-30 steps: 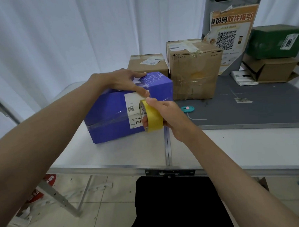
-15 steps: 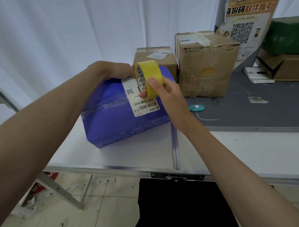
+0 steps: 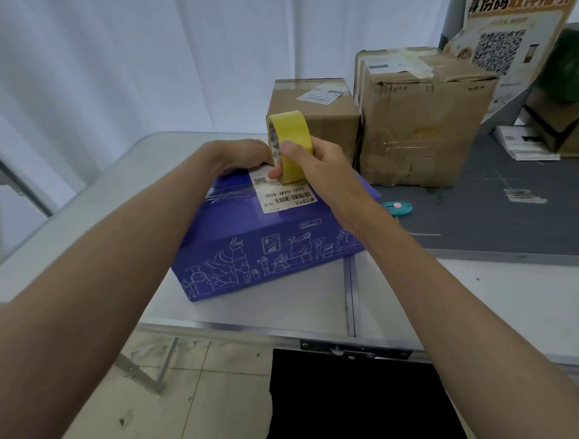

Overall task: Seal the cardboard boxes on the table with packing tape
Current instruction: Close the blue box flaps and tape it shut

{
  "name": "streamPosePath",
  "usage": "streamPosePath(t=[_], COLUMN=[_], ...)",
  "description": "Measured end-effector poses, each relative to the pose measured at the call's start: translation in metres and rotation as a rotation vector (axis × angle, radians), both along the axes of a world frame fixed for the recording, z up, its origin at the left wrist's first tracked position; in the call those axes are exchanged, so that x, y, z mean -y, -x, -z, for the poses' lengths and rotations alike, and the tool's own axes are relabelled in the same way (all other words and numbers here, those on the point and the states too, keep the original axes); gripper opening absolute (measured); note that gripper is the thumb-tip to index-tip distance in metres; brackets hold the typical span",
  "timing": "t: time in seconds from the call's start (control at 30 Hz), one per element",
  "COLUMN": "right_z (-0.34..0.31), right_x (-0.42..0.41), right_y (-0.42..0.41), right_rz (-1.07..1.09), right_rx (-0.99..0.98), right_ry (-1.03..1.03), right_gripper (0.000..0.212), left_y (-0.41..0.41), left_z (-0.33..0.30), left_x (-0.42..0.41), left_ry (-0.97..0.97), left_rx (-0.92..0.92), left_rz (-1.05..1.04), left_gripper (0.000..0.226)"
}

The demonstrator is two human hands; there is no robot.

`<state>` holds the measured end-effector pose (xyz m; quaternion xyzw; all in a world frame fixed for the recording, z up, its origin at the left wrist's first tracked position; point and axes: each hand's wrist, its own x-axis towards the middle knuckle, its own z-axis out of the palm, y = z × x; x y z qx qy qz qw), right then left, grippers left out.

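The right hand (image 3: 315, 165) is gripping the yellow tape roll (image 3: 291, 143), standing it on edge on the far top of the purple box (image 3: 266, 250); the left hand (image 3: 242, 155), fingers hidden, is resting on that box just left of the roll. The box is lying on the white table (image 3: 484, 310), two brown cardboard boxes (image 3: 420, 130) sitting beyond it

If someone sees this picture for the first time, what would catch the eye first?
Probably the bright yellow tape roll, gripped by the right hand on top of the purple box at the centre of the white table. The left hand rests on the box's far edge. Behind stand two brown cardboard boxes, one larger and worn.
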<state>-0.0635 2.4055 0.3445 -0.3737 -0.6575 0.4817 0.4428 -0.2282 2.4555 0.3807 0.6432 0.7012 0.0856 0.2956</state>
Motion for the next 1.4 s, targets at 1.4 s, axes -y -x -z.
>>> streamPosePath(t=[1.4], right_z=[0.019], right_x=[0.116], right_y=[-0.046], right_rz=[0.124], right_rx=[-0.008], right_ry=[0.309], right_gripper=[0.029], left_y=[0.012], left_z=[0.025], left_x=[-0.020], left_ry=[0.066], left_rx=[0.165], left_rz=[0.057], left_gripper=[0.037])
